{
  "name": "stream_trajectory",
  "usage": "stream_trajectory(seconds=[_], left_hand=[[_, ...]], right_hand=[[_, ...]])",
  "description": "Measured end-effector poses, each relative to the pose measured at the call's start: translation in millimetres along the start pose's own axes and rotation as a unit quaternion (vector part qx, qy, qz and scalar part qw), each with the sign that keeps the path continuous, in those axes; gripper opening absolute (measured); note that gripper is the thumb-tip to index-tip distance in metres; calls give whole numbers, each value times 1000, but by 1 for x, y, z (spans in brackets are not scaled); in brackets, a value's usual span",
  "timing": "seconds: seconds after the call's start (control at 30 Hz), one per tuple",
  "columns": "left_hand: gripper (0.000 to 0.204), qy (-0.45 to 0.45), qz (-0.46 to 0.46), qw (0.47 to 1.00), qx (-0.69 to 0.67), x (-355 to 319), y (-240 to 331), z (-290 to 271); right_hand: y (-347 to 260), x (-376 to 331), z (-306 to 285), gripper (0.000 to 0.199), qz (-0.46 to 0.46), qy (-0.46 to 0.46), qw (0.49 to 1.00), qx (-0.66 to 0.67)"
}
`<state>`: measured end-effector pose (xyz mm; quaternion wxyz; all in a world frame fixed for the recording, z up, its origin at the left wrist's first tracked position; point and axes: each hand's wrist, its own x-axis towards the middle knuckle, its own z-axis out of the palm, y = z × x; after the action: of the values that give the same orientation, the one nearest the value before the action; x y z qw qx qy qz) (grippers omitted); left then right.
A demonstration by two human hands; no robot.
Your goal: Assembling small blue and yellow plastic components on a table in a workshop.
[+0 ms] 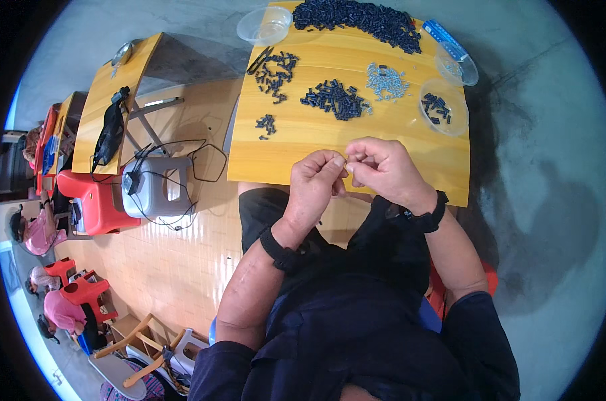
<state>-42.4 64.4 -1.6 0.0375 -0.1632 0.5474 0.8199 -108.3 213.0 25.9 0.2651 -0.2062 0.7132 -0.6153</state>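
Head view shows me both hands meeting over the near edge of the wooden worktop: my left hand and right hand are each pinched shut, fingertips touching, on a tiny pale part too small to identify. Farther back lie heaps of small black pieces, a patch of silvery pieces, and clear plastic bowls.

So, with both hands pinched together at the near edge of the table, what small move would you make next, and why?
Probably press the two tiny parts together: the left hand and right hand meet fingertip to fingertip over the table, pinching something too small to identify. Afterwards, likely reach for the black pieces or grey pieces ahead.
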Motion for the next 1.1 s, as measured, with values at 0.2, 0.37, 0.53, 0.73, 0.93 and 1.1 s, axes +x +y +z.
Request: stream_trajectory(seconds=[0.2,0.37,0.53,0.73,0.93,1.1], left_hand=[[19,-42,-19,998,-46,-10,0,-4],[18,-31,-28,996,-81,-17,1,-4],[19,-33,-22,997,-68,-22,6,-3],[20,-39,-32,996,-79,-26,6,-2],[20,-54,-26,994,-89,-27,9,-6],[20,-48,-28,992,-111,-27,9,-6]], right_hand=[[-2,-7,3,9,-43,-18,998,-34],[-2,-13,9,9,-17,-21,999,48],[-5,-17,13,8,-51,0,998,33],[-3,-21,16,9,-20,10,998,60],[-9,-21,20,9,-23,12,999,46],[-9,-20,23,7,-36,10,998,59]])
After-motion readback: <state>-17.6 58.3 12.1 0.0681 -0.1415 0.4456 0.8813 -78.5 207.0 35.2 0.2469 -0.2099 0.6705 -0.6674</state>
